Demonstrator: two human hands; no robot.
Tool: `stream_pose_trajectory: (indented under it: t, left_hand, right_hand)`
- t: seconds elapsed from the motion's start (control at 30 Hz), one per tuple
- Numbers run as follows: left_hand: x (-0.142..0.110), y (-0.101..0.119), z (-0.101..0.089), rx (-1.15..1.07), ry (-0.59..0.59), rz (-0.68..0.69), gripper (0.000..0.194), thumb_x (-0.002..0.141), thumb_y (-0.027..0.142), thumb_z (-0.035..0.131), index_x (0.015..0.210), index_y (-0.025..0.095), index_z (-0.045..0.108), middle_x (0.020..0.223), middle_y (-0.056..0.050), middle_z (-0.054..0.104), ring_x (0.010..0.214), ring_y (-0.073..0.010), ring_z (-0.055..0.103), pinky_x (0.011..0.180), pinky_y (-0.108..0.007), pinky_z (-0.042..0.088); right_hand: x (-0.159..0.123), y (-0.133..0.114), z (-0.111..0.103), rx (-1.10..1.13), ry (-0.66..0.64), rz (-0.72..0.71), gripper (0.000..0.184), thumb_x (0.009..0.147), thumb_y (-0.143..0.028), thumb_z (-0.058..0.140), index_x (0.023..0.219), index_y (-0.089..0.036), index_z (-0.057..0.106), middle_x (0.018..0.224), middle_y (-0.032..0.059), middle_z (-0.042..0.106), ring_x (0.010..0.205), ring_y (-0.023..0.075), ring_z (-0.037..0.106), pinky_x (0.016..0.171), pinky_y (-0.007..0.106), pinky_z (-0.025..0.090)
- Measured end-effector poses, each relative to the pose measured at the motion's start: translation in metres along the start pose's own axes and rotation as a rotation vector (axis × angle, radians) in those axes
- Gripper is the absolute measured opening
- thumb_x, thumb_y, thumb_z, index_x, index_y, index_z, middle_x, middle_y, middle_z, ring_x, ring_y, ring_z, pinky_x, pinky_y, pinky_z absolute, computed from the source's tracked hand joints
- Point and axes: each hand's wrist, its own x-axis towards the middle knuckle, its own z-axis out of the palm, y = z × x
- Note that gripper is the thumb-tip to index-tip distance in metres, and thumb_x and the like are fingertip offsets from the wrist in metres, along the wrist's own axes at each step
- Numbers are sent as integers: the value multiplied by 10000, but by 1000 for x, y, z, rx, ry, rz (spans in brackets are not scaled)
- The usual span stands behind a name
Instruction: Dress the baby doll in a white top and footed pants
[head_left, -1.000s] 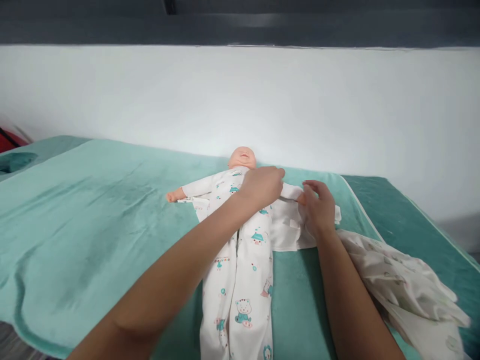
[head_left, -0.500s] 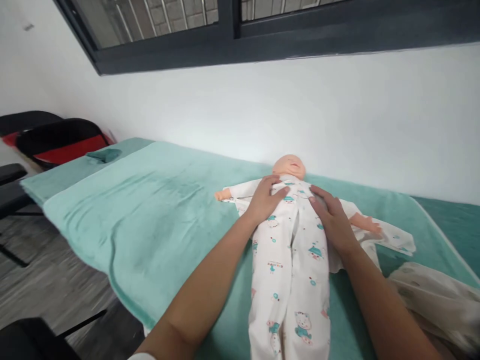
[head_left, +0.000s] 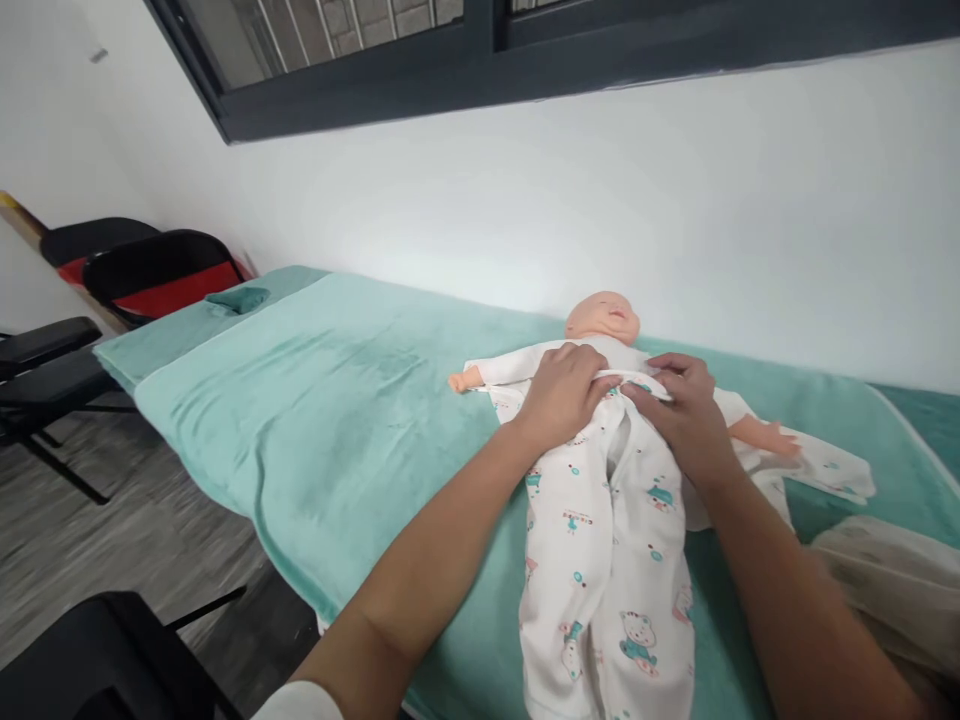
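A baby doll (head_left: 602, 316) lies on its back on the green cover, head toward the wall. Over its legs and belly are white baby pants (head_left: 574, 570) printed with small teal and pink figures. At the left side of the waistband my left hand (head_left: 564, 398) is closed, pinching the fabric. My right hand (head_left: 681, 405) pinches the waistband on the other side, and the band is lifted slightly between them. Under the doll spreads an open white printed shirt (head_left: 825, 465), one sleeve lying out to the right. Its left-side arm is in a white sleeve (head_left: 514, 366).
A teal blanket (head_left: 337, 440) covers the bed against the white wall, below a dark window frame (head_left: 360, 85). Pale cloth in a sheer bag or heap (head_left: 892, 580) lies at the right. Black chairs (head_left: 161, 270) stand left, another (head_left: 105, 660) at the near left.
My hands lay flatter on the pants' top; now their fingers have closed on the waistband and raised it a little, baring more of the doll's white top. The view has shifted leftward.
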Motion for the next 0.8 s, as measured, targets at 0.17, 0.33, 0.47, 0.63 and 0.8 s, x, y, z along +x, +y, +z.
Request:
stream_pose_trajectory:
  t: [0.17,0.33,0.47,0.63,0.8]
  left_hand:
    - [-13,-6,-6,-83,19,-148,263,962,468,596,894,214,594,909,-37,685,911,-212,593,872,-357,421]
    - [-38,-23,-17,-382,10,-391,311,923,526,600,869,220,574,755,20,621,715,-160,538,685,-298,386]
    - [-58,-28,-35,-532,-148,-468,348,898,546,599,840,206,556,714,37,517,670,-135,462,642,-281,354]
    - [-74,-21,-53,-620,-320,-533,492,745,523,781,1079,210,600,1000,-19,604,875,-176,547,768,-290,432]
    - [-74,-16,-42,-475,-141,-374,264,806,410,687,782,203,525,841,1,553,795,-167,511,708,-285,393]
  right_hand:
    - [-20,-2,-11,61,-9,68,406,828,-577,647,646,-220,576,842,26,574,879,214,542,847,353,441]
    - [-31,3,-27,-13,-117,253,557,819,-654,619,558,-218,388,584,-24,396,606,140,382,580,291,306]
    - [-38,4,-42,-21,-313,245,624,802,-771,566,573,-213,405,594,-14,423,623,148,403,587,288,319]
    - [-58,-3,-61,46,-500,283,571,714,-744,715,720,-212,507,663,-31,475,621,130,399,557,262,323]
    - [-72,-10,-51,24,-381,296,448,724,-615,748,726,-210,556,662,-24,521,619,142,441,562,264,346]
